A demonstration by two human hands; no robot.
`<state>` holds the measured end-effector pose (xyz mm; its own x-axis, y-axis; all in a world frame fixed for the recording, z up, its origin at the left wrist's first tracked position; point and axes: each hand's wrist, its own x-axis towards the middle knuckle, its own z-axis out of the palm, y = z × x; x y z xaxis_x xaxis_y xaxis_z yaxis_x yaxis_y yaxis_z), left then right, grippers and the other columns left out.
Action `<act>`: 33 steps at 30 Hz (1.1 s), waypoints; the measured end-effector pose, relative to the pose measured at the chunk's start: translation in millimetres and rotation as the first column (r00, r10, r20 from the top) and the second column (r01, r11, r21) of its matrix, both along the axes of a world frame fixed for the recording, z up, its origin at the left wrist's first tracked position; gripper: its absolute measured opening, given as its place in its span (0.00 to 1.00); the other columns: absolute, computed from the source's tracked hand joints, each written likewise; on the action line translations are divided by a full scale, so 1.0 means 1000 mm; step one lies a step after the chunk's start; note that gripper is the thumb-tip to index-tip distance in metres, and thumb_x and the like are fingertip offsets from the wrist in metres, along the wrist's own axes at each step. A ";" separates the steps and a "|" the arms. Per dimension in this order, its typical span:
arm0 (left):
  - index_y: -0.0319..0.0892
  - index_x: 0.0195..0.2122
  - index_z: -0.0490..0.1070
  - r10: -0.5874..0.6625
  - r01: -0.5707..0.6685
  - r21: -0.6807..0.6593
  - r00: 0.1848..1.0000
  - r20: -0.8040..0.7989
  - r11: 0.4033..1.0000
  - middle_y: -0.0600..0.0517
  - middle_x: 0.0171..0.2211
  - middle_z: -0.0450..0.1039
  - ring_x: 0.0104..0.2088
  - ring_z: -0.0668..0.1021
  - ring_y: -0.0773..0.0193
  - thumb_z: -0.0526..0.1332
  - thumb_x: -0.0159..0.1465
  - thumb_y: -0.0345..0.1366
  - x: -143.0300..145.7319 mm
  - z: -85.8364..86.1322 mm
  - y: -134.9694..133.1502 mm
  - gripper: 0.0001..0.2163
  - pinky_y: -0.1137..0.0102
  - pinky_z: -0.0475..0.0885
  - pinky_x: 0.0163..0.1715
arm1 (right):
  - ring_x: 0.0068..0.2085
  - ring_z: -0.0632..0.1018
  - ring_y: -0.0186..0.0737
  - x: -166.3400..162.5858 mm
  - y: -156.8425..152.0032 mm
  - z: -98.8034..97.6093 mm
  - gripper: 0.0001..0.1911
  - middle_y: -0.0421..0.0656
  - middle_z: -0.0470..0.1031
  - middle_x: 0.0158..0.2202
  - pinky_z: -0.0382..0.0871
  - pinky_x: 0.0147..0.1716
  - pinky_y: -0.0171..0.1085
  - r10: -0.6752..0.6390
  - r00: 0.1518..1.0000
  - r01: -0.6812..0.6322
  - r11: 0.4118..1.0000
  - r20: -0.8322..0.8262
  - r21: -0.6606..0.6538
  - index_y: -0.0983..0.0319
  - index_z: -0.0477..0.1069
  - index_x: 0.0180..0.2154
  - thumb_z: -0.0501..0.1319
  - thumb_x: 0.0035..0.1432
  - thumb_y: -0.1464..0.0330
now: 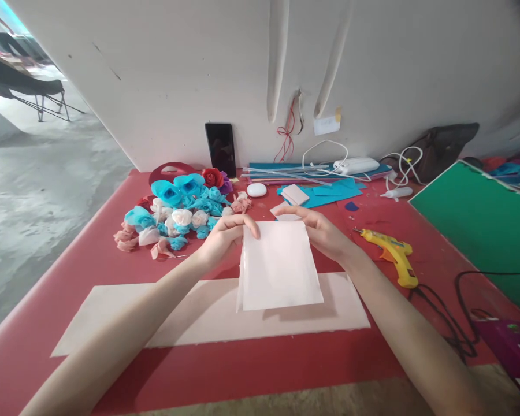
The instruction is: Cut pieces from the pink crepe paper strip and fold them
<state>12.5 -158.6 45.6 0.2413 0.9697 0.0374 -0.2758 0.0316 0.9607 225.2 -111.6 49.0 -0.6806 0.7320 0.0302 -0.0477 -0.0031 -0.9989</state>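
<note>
Between my two hands is a folded sheet of pale pink paper, lifted above the table, with layered edges showing on its left side. My left hand pinches its upper left corner, thumb on the near face. My right hand grips the upper right edge, its fingers partly hidden behind the sheet. Below lies a long pale pink paper strip, flat on the red table. Left of my left hand sits a pile of blue, white and pink paper flowers.
To the right lie a yellow glue gun with a black cord and a green board. Along the wall are a phone, a white oval case, blue paper pieces, clear sticks and a white power strip.
</note>
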 end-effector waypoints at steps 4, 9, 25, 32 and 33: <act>0.37 0.21 0.74 -0.040 0.040 0.006 0.999 -0.009 0.999 0.53 0.21 0.71 0.20 0.70 0.72 0.57 0.50 0.26 -0.001 -0.003 -0.001 0.07 0.77 0.60 0.21 | 0.34 0.74 0.33 0.000 0.001 -0.006 0.16 0.40 0.73 0.43 0.67 0.29 0.31 0.026 1.000 -0.026 0.998 -0.002 0.048 0.53 0.71 0.47 0.60 0.54 0.64; 0.38 0.21 0.74 -0.078 0.078 -0.006 0.997 0.027 0.997 0.53 0.20 0.71 0.20 0.71 0.70 0.57 0.52 0.26 0.000 -0.002 -0.002 0.07 0.76 0.61 0.21 | 0.36 0.75 0.34 -0.004 0.000 -0.010 0.14 0.40 0.75 0.42 0.68 0.33 0.32 0.037 0.999 -0.040 0.996 0.036 0.074 0.54 0.73 0.45 0.60 0.55 0.65; 0.39 0.21 0.75 -0.099 0.115 0.072 0.977 -0.189 0.991 0.50 0.26 0.72 0.29 0.73 0.65 0.56 0.52 0.28 -0.006 0.000 0.001 0.08 0.73 0.65 0.28 | 0.28 0.74 0.33 -0.009 -0.001 -0.009 0.11 0.40 0.77 0.30 0.66 0.27 0.32 -0.046 0.999 0.046 0.999 -0.024 -0.020 0.57 0.79 0.31 0.60 0.47 0.72; 0.43 0.40 0.74 0.030 0.001 -0.132 0.971 0.239 0.991 0.52 0.33 0.74 0.33 0.76 0.63 0.60 0.57 0.41 0.010 0.006 -0.003 0.12 0.71 0.70 0.35 | 0.33 0.75 0.34 -0.005 0.000 -0.007 0.12 0.39 0.77 0.33 0.66 0.30 0.32 -0.229 0.968 0.236 0.969 -0.100 0.072 0.55 0.79 0.31 0.59 0.47 0.73; 0.43 0.43 0.72 0.038 0.016 -0.166 0.948 0.315 0.986 0.51 0.35 0.75 0.37 0.77 0.59 0.59 0.58 0.47 0.013 0.006 -0.004 0.16 0.68 0.70 0.38 | 0.33 0.75 0.35 -0.004 0.001 -0.006 0.12 0.38 0.77 0.34 0.66 0.31 0.32 -0.272 0.956 0.283 0.955 -0.112 0.089 0.55 0.79 0.32 0.59 0.47 0.73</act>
